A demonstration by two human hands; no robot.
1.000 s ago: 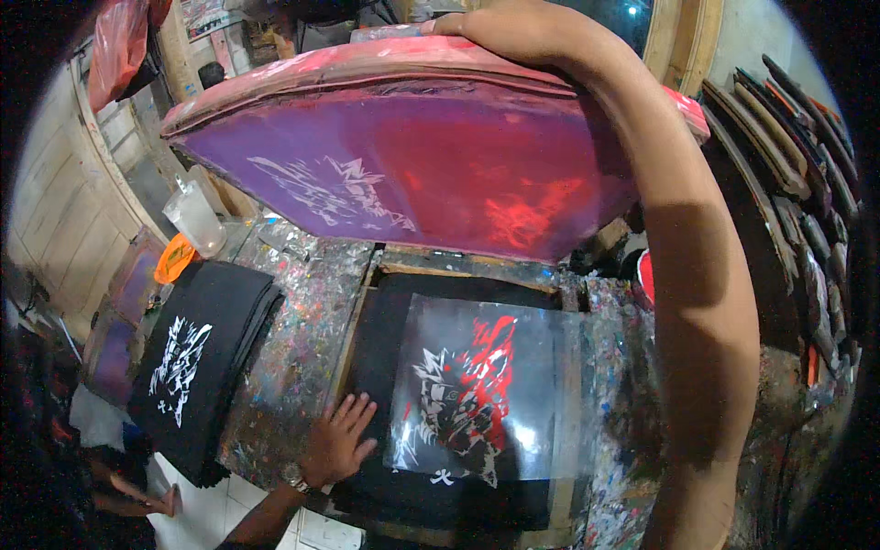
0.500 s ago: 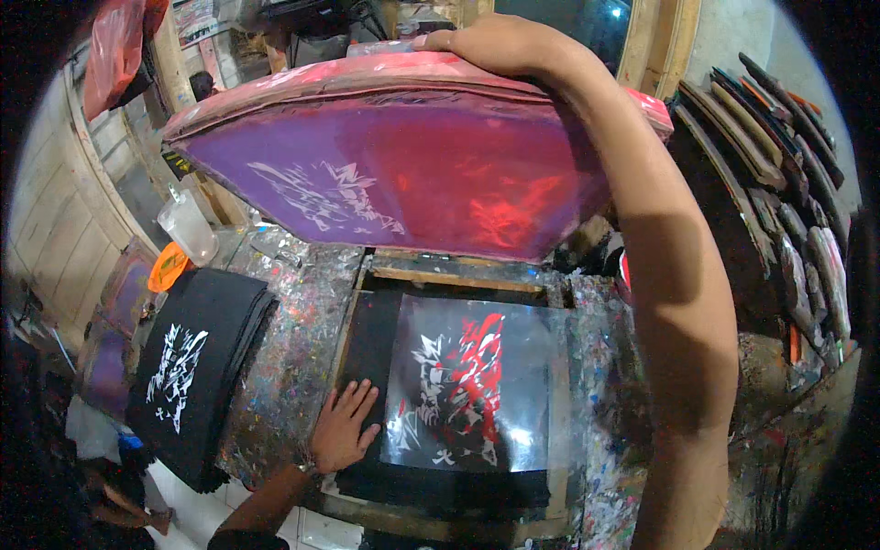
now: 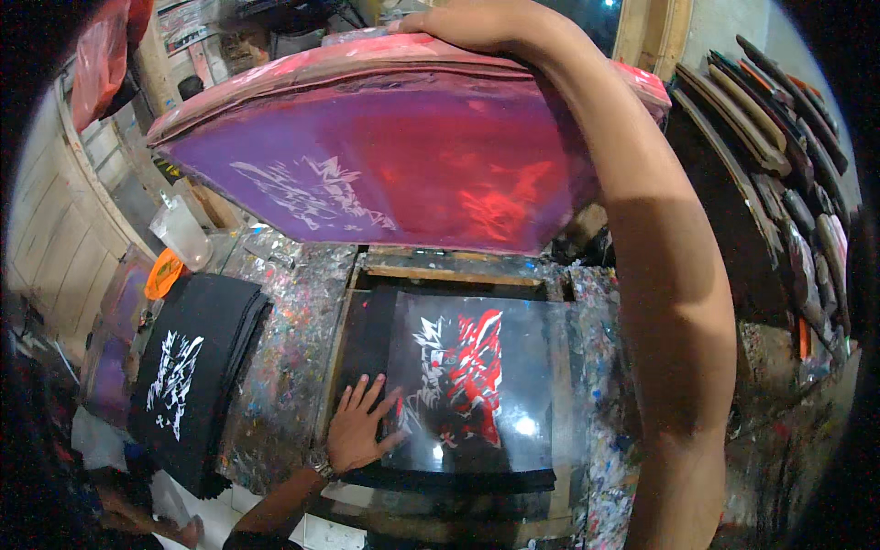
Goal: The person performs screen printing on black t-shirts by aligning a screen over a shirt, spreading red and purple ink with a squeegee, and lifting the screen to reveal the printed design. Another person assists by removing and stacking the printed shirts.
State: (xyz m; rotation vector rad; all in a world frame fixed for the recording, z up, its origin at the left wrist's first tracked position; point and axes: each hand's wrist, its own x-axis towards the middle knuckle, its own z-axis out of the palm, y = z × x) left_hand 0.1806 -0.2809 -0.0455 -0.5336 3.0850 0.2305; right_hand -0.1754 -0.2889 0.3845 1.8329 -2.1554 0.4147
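Paint-speckled table [image 3: 286, 339] below; right hand [image 3: 467, 26] grips a screen [image 3: 357, 151]; left hand [image 3: 360, 434], spread wide, apparently touches clear film [image 3: 526, 385].

A silvery wristwatch [image 3: 321, 464] and a dark sleeve [image 3: 261, 543] are worn.

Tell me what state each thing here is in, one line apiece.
Screen-printing frame: raised, tilted, underside showing.
Clear plastic sheet: lying over black fabric, white and red artwork showing.
Black fabric stack: piled, top piece printed white.
Left hand: fingers spread, at the sheet's left edge.
Right hand: holding the frame's top edge.
Red plastic bag: hanging.
Tabletop: paint-spattered.
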